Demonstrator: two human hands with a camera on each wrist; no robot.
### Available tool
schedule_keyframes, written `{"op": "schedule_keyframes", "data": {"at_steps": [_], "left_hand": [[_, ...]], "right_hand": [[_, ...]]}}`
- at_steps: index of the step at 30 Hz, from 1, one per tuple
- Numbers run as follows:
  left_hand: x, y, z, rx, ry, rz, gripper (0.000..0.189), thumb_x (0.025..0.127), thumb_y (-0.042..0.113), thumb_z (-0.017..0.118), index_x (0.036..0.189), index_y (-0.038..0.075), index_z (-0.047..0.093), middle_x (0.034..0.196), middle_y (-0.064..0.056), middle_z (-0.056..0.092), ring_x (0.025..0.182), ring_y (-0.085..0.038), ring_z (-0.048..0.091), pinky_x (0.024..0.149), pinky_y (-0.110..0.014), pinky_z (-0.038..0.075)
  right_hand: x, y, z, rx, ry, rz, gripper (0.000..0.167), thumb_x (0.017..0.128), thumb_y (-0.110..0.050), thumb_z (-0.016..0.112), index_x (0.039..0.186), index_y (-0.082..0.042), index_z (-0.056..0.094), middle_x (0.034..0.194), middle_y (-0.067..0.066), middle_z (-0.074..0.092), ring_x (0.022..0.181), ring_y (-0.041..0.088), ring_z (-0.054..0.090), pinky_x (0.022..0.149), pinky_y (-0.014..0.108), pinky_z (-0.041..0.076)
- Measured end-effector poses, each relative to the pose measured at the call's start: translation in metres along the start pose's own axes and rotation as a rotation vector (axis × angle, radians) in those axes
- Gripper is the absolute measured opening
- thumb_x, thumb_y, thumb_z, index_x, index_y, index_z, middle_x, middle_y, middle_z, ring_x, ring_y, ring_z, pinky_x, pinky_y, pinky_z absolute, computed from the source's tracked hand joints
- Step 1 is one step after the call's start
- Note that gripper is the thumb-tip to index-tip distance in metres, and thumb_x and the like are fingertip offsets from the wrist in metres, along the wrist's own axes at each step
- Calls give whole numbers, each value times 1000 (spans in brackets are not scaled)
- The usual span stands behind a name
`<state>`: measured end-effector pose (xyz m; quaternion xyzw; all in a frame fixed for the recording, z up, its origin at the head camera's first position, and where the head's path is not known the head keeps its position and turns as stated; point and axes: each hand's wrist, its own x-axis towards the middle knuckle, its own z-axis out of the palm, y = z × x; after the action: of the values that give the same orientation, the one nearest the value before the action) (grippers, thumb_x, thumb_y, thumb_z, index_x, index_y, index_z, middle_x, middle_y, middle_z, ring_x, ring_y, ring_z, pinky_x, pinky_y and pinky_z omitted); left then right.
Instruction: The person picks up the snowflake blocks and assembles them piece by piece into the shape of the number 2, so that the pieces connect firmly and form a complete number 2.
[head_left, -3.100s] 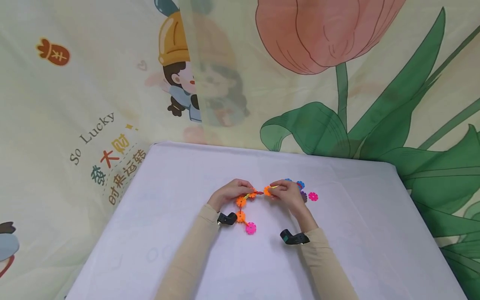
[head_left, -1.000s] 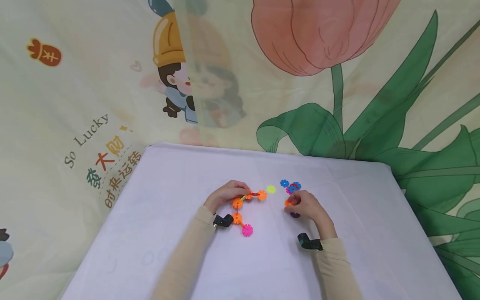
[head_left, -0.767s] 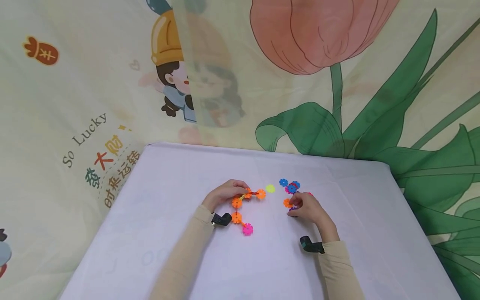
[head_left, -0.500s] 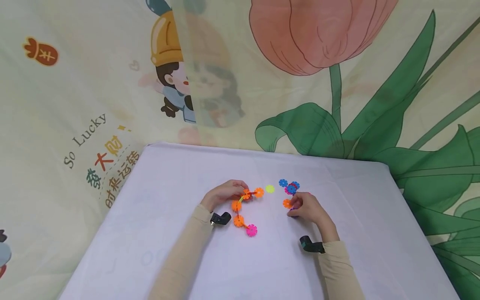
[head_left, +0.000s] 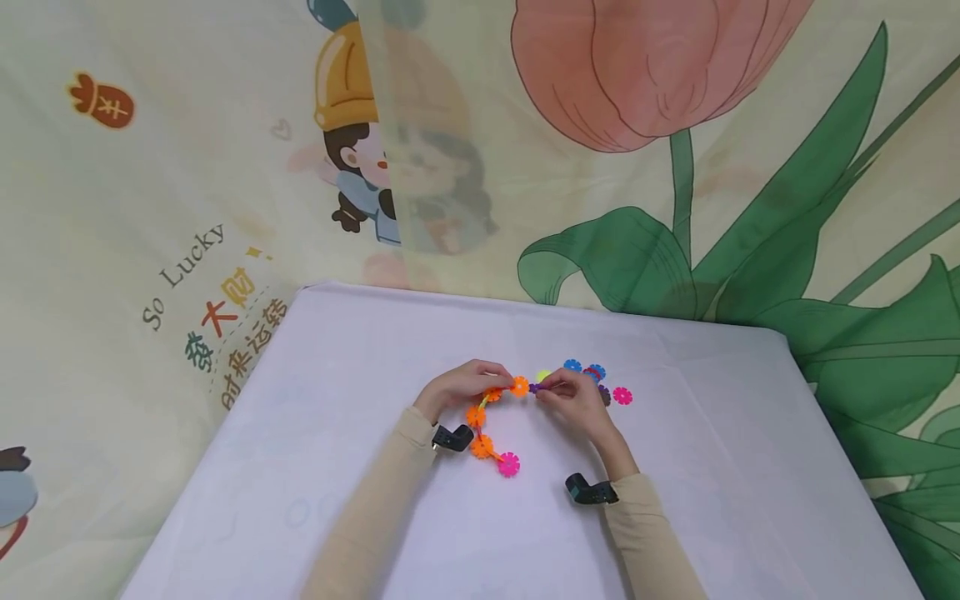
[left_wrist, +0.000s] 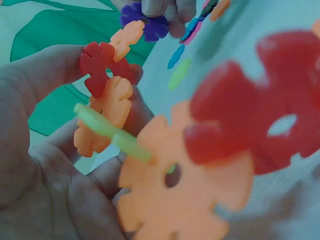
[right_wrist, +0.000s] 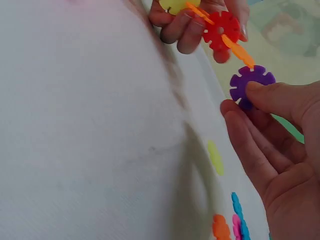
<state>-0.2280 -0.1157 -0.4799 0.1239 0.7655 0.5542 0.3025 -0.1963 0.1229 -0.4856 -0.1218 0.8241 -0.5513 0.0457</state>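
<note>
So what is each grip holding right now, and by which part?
The right grip pinches a purple disc by the side away from the chain. The left grip holds the chain by a red disc, next to the orange end disc.

disc [right_wrist: 241, 82]: purple | chain [head_left: 476, 416]: orange, red, lime, pink | tablecloth [head_left: 720, 433]: white | backdrop [head_left: 600, 183]: cream, tulip-printed

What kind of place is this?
Probably a makeshift indoor recording setup: a white-covered table, a printed cloth backdrop hung behind it, and black wrist cameras on both arms.
</note>
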Motion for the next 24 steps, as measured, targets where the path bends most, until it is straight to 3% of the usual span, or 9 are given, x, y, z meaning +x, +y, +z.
{"op": "schedule_keyframes", "data": {"at_steps": [5,11,16,20,24], "left_hand": [[-2,2,2,-45,-12,11,27,100,21,57,112,1,71,86,-2,59,82,-16,50,75,-26,41],[-3,-1,4,-99,-4,14,27,99,11,56,112,-7,70,93,-6,69,83,-16,58,79,-24,49],[-1,-8,6,-127,55,-14,24,97,8,58,108,-8,72,89,-7,70,78,-14,60,79,-26,52],[0,-10,6,-115,115,-39,24,95,11,59,106,-5,74,88,-4,70,80,-13,59,82,-27,48],[-1,-12,3,-115,125,-55,23,95,11,60,106,-4,74,90,-2,71,82,-12,59,81,-25,47]], "right_hand": [[-1,1,6,-15,26,-89,12,83,6,74,93,0,71,95,14,70,88,27,70,78,24,56],[-3,0,14,-73,45,-214,10,83,6,74,89,-1,73,88,9,68,84,23,66,77,24,56],[-5,6,26,-147,93,-309,10,83,5,75,87,-5,75,82,2,65,80,18,64,78,27,56],[-5,7,36,-142,160,-377,13,80,10,75,84,-3,75,79,4,64,76,19,64,74,27,57],[-3,7,43,-142,195,-409,15,78,11,76,83,-3,74,79,3,65,74,19,63,72,25,56]]}}
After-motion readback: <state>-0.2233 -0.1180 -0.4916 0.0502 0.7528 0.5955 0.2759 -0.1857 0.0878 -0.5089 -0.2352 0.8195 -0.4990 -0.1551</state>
